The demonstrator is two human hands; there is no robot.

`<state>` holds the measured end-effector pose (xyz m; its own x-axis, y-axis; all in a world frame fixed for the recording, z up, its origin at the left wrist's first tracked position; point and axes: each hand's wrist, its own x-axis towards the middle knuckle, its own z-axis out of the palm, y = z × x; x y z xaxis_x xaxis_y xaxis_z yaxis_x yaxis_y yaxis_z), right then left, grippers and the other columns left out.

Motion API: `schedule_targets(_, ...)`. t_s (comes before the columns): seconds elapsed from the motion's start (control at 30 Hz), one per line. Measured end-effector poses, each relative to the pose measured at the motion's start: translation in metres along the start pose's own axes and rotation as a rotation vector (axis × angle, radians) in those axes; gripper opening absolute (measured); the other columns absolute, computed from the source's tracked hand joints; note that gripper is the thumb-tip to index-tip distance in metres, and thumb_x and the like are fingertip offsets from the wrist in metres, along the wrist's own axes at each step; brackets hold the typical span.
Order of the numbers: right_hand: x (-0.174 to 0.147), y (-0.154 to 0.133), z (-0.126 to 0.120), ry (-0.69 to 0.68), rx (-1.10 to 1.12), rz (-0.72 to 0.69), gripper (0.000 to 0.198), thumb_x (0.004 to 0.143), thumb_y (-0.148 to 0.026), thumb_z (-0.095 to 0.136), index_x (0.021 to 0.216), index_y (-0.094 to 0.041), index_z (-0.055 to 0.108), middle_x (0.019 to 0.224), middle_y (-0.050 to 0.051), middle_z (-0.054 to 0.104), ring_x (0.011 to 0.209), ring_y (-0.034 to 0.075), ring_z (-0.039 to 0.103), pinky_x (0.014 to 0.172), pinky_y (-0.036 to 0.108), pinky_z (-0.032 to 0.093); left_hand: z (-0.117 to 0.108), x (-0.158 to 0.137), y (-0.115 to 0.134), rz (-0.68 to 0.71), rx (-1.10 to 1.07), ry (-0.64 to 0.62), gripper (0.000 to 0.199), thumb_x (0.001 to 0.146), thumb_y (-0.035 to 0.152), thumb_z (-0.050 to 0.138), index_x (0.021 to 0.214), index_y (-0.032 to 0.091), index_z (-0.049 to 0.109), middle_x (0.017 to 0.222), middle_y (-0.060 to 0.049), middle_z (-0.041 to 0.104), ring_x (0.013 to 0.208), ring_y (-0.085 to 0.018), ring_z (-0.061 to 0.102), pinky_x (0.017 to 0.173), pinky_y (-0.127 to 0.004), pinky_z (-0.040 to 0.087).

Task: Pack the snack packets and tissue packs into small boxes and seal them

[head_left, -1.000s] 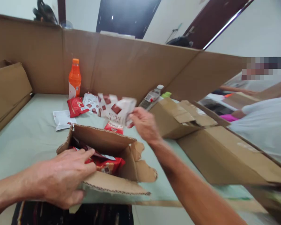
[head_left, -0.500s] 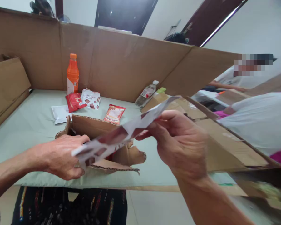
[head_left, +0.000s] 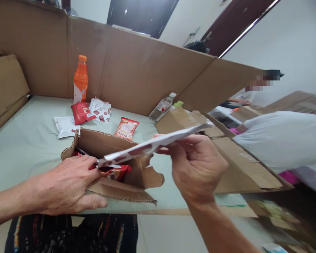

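Note:
My right hand [head_left: 198,165] pinches a flat white packet with brown squares [head_left: 150,146] at its right end, between thumb and fingers. The packet is seen nearly edge-on, slanting down to the left above an open cardboard box [head_left: 121,193] with torn flaps. Its lower left end comes close to the fingertips of my left hand [head_left: 71,184]; whether they touch I cannot tell. My left hand rests across the box's near left side, fingers stretched over the inside and thumb apart, outside the front wall. Red packets [head_left: 119,173] lie in the box, partly hidden by my hand.
Behind the box lie a white packet [head_left: 65,127], a red packet [head_left: 80,113], a "Super Meal" packet [head_left: 101,109] and a red-and-white packet [head_left: 126,128]. An orange bottle [head_left: 80,79] stands near the cardboard wall [head_left: 137,63]. A clear bottle [head_left: 162,107] leans at right. People sit beyond.
The white packet has tilted flatter, and its left end has moved slightly right. My left thumb has stretched out along the front of the box. Red packets inside show more clearly.

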<state>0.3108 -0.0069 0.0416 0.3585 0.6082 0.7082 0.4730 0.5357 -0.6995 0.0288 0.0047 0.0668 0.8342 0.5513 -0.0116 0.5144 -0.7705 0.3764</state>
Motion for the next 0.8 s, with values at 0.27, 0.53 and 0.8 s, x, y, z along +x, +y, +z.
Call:
schedule_targets(0.27, 0.005, 0.003, 0.003, -0.494, -0.407, -0.04, 0.005, 0.09, -0.027, 0.066, 0.09, -0.024, 0.07, 0.077, 0.0, 0.073, 0.064, 0.018, 0.068, 0.059, 0.031, 0.056, 0.01, -0.004, -0.003, -0.038, 0.015, 0.002, 0.047, 0.099, 0.064, 0.059, 0.111, 0.021, 0.073, 0.108, -0.011, 0.068, 0.1, -0.031, 0.066, 0.087, -0.043, 0.056)
schedule_targets(0.53, 0.017, -0.014, -0.016, -0.774, -0.503, 0.044, 0.02, 0.092, -0.038, 0.066, 0.08, -0.024, 0.071, 0.077, 0.001, 0.074, 0.062, 0.017, 0.063, 0.058, 0.029, 0.049, 0.012, -0.003, -0.005, -0.038, 0.001, 0.022, 0.046, 0.095, 0.064, 0.063, 0.114, 0.023, 0.073, 0.117, -0.012, 0.071, 0.11, -0.033, 0.067, 0.094, -0.045, 0.056)
schedule_targets(0.8, 0.028, -0.017, -0.001, -0.91, -0.416, -0.147, 0.025, 0.099, -0.031, 0.063, 0.077, -0.023, 0.072, 0.074, 0.0, 0.073, 0.069, 0.017, 0.063, 0.066, 0.03, 0.047, 0.012, -0.001, -0.005, -0.043, 0.008, 0.022, 0.048, 0.092, 0.063, 0.067, 0.116, 0.022, 0.074, 0.121, -0.014, 0.071, 0.111, -0.036, 0.068, 0.092, -0.049, 0.059)
